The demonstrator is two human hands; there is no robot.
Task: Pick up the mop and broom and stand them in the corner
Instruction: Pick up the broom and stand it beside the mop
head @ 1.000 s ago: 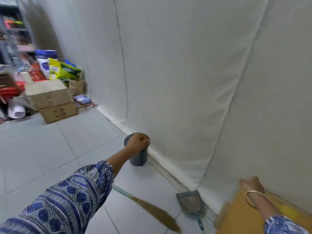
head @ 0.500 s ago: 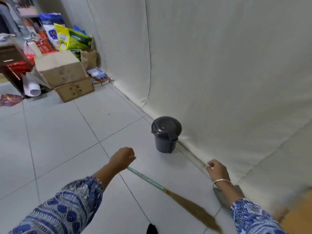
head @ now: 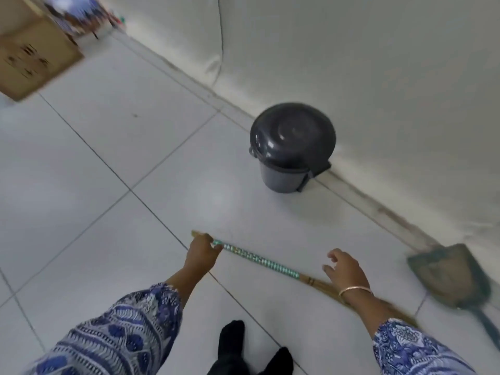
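A grass broom (head: 259, 259) with a green patterned handle lies on the white tiled floor, its straw head running to the lower right under my right forearm. My left hand (head: 201, 253) is closed around the handle near its far tip. My right hand (head: 345, 269) hovers over the spot where handle meets straw, fingers spread, holding nothing. No mop is in view.
A dark grey lidded bin (head: 292, 146) stands by the white sheet-covered wall (head: 378, 63). A green dustpan (head: 450, 276) lies at the right by the wall. A cardboard box (head: 32, 58) sits far left. My dark-socked feet (head: 243, 350) are at the bottom.
My head has tilted down toward the floor. My left hand dropped from the bin to the broom handle and closed on it. My right hand came left to above the broom.
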